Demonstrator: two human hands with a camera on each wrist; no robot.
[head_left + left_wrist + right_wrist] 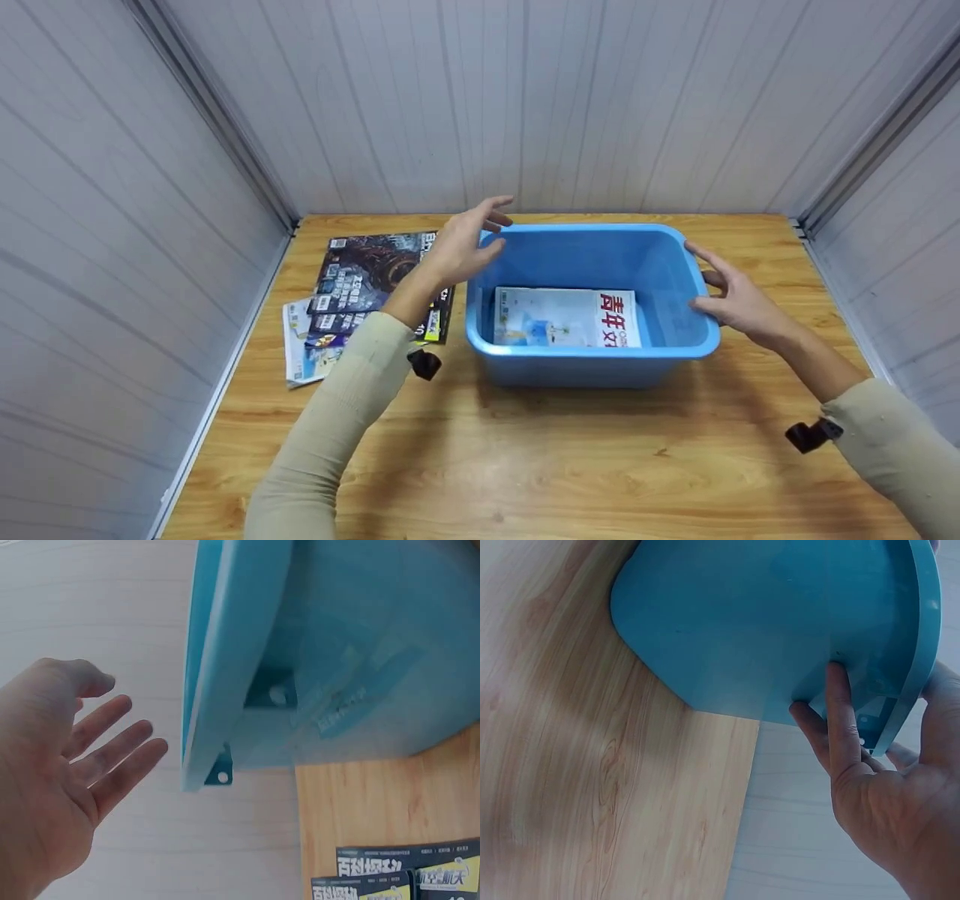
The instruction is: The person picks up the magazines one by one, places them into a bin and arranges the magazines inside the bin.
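Item: rectangular blue plastic tub [592,360], sitting near the back edge of the wooden table [525,465] and containing a white magazine with red lettering [568,319]. The right hand [739,296] is gripping the tub's right rim, fingers curling beneath it. The left hand [461,244] is hovering open beside the left rim, above dark magazines [360,289] lying at the table's back left corner.

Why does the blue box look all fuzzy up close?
In the left wrist view the blue box sits very close, so its wall is soft and hazy; the head view shows it sharp, with a dark shadow on the table in front.
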